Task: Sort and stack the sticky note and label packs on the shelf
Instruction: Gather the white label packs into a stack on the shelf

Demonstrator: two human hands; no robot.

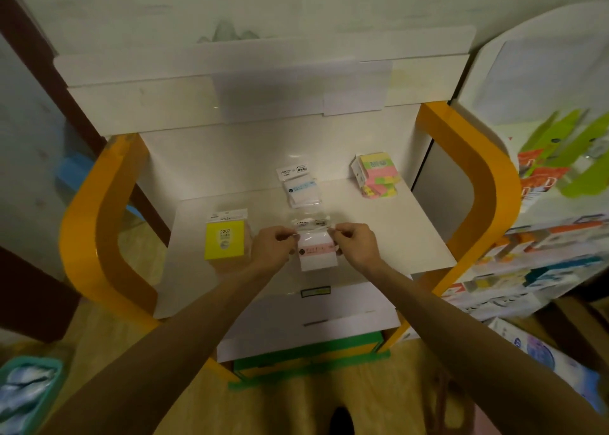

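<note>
Pink-banded and wrapped in clear film, the label pack (317,248) is between my hands near the front edge of the shelf (395,230), about midway along it. My left hand (274,247) pinches the left edge of its wrapper with curled fingers, and my right hand (354,242) pinches the right edge the same way, both just below the white header card. I cannot tell whether the pack rests on the shelf or hangs just above it.

I judge it light, a small block of paper, stiff in the body but loose and slippery in its film. The header flap will bend if I pull on it, so the block's sides are the better hold; a pinch on the film alone could let the block slide inside the bag.

A blue-banded pack (301,187) of the same kind lies further back, near the middle of the shelf and well apart from my hands. That looks the likely place to stack this one, and nothing stands between the two. The yellow pad (224,243) sits just beside my left hand toward the left edge, close enough that my wrist could nudge it. A multicoloured stack (377,176) stands in the back right corner, some packs leaning unevenly, so it may tip if bumped. Orange side frames (99,210) close in both ends of the shelf. Another rack (543,237) crowded with stationery stands off to the right.
</note>
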